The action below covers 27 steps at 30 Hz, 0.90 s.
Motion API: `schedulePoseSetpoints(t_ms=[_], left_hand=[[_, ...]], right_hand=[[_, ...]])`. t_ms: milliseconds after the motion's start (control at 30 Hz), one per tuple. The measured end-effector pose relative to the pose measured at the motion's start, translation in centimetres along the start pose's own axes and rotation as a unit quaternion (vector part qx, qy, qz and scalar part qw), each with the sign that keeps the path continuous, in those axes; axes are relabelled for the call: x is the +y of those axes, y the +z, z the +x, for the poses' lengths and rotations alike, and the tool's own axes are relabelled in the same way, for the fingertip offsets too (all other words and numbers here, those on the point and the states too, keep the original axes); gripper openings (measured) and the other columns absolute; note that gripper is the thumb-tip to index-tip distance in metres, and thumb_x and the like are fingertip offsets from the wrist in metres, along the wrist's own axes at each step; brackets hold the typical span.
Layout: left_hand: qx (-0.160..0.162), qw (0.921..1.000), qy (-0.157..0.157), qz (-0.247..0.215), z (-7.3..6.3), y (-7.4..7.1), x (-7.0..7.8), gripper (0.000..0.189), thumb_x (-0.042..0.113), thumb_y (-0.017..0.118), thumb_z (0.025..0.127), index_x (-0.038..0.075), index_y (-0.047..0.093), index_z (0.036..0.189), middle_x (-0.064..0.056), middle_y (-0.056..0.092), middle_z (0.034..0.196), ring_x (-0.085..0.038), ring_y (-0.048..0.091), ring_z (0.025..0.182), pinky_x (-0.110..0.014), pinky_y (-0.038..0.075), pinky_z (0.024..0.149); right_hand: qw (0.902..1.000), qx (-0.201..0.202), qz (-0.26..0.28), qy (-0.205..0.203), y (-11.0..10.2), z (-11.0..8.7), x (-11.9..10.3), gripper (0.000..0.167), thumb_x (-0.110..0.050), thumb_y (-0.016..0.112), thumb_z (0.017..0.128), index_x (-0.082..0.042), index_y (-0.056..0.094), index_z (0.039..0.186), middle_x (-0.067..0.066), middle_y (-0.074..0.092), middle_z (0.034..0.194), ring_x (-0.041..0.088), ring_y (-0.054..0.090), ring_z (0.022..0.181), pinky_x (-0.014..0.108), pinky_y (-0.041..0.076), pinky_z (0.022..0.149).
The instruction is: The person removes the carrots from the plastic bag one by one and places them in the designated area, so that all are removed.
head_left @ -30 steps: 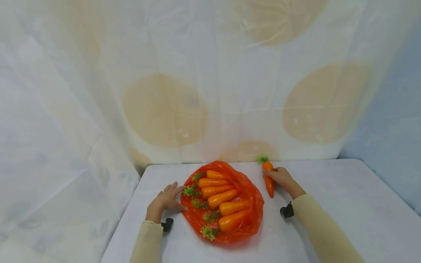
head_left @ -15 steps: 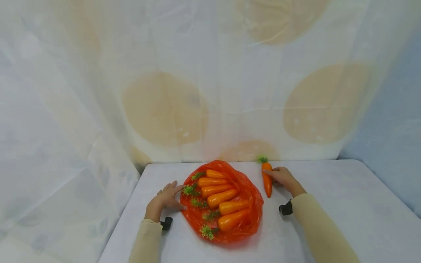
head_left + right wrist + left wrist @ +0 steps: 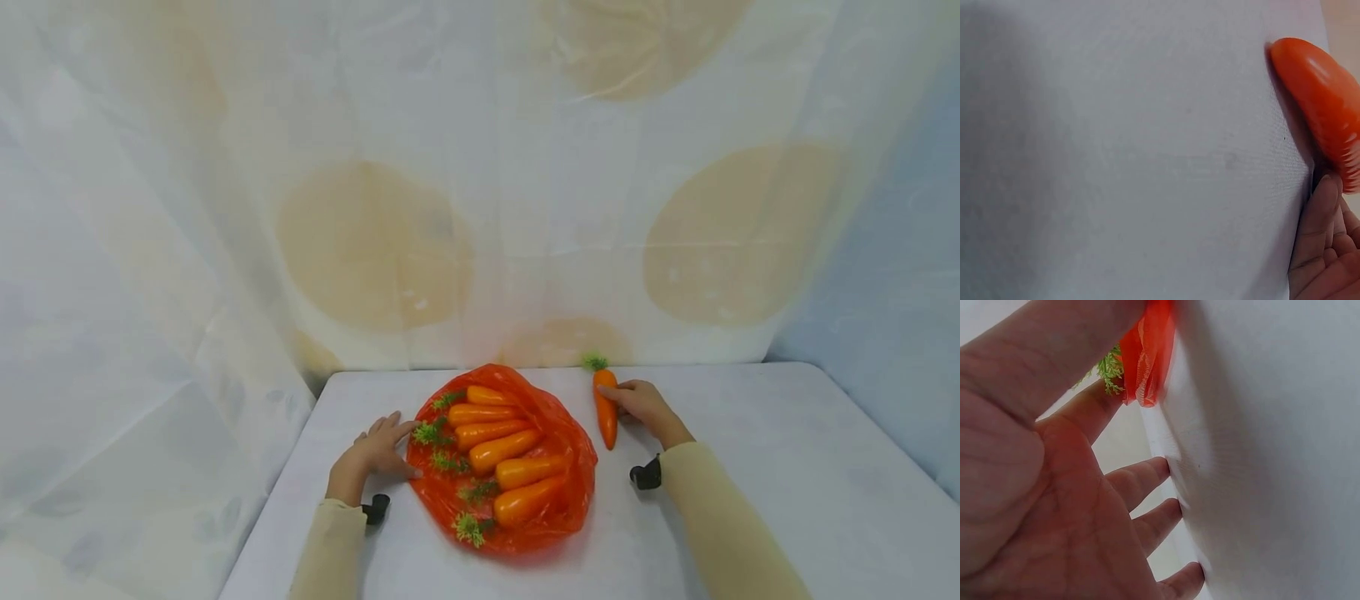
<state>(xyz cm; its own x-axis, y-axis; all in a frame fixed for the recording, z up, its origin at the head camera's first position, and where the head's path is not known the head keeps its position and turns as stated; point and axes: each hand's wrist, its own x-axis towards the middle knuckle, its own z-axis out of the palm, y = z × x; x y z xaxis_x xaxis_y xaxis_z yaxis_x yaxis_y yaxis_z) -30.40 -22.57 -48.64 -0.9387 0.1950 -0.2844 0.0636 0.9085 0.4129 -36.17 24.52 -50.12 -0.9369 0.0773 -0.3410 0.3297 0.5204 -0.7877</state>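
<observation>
In the head view a red plastic bag (image 3: 551, 521) lies flattened on the table, with several orange carrots (image 3: 501, 450) with green tufts on it. At the bag's left edge rests my left hand (image 3: 372, 454), fingers spread, thumb and index finger at the plastic. The left wrist view shows the bag's crumpled edge (image 3: 1147, 356) beside the index finger, the other fingertips down on the table. Farther right, my right hand (image 3: 645, 407) holds a single carrot (image 3: 606, 421) between thumb and fingers, its tuft pointing away. The right wrist view shows the carrot's tapered end (image 3: 1319, 81) close over the table.
The white table (image 3: 720, 500) ends at a patterned curtain (image 3: 525, 275) right behind the bag and the single carrot. More cloth hangs to the left and right. A small black camera (image 3: 647, 475) sits on each wrist.
The single carrot and right hand have shifted slightly left, towards the bag. The left hand stays at the bag's edge; the whole view has drifted a little.
</observation>
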Motion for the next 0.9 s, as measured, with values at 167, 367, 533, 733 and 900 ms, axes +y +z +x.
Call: schedulePoseSetpoints(t_ms=[167, 367, 533, 733, 900], left_hand=[[0.005, 1.0000, 0.002, 0.000, 0.02, 0.08, -0.01, 0.085, 0.038, 0.085, 0.073, 0.022, 0.047, 0.147, -0.020, 0.022, 0.162, -0.047, 0.013, 0.149, -0.073, 0.008, 0.114], [0.007, 0.9999, 0.009, -0.001, -0.01, 0.24, -0.22, 0.086, 0.039, 0.086, 0.072, 0.020, 0.047, 0.147, -0.021, 0.023, 0.162, -0.048, 0.014, 0.148, -0.074, 0.009, 0.114], [0.008, 0.9998, 0.016, 0.001, 0.10, 0.35, -0.43, 0.087, 0.040, 0.086, 0.072, 0.018, 0.047, 0.147, -0.022, 0.022, 0.162, -0.048, 0.015, 0.148, -0.074, 0.010, 0.114], [0.006, 0.9998, 0.015, 0.005, -0.01, 0.13, -0.46, 0.086, 0.038, 0.085, 0.073, 0.018, 0.046, 0.147, -0.022, 0.022, 0.162, -0.048, 0.014, 0.148, -0.074, 0.010, 0.114], [0.002, 0.9997, 0.022, 0.005, -0.13, -0.12, -0.16, 0.086, 0.039, 0.086, 0.073, 0.018, 0.047, 0.147, -0.023, 0.022, 0.161, -0.049, 0.014, 0.147, -0.074, 0.010, 0.113]], right_hand=[[1.0000, 0.001, 0.007, 0.005, 0.00, 0.05, 0.23, 0.082, -0.055, 0.063, 0.091, 0.009, 0.043, 0.138, 0.020, 0.061, 0.117, 0.027, 0.061, 0.097, 0.034, 0.055, 0.085], [0.9998, 0.009, 0.012, 0.008, 0.07, 0.20, 0.25, 0.085, -0.057, 0.066, 0.088, 0.008, 0.044, 0.138, 0.020, 0.060, 0.117, 0.026, 0.061, 0.096, 0.033, 0.055, 0.084], [0.9998, 0.014, 0.013, 0.009, 0.18, 0.21, 0.24, 0.083, -0.057, 0.067, 0.087, 0.007, 0.046, 0.136, 0.019, 0.058, 0.117, 0.027, 0.057, 0.097, 0.033, 0.054, 0.084], [0.9996, 0.003, 0.019, 0.022, 0.11, 0.43, 0.30, 0.085, -0.059, 0.068, 0.085, 0.006, 0.048, 0.135, 0.017, 0.059, 0.117, 0.028, 0.057, 0.099, 0.034, 0.053, 0.087], [0.9996, 0.000, 0.013, 0.026, -0.24, 0.51, 0.14, 0.084, -0.058, 0.068, 0.085, 0.006, 0.047, 0.137, 0.018, 0.059, 0.121, 0.028, 0.058, 0.100, 0.037, 0.053, 0.091]])
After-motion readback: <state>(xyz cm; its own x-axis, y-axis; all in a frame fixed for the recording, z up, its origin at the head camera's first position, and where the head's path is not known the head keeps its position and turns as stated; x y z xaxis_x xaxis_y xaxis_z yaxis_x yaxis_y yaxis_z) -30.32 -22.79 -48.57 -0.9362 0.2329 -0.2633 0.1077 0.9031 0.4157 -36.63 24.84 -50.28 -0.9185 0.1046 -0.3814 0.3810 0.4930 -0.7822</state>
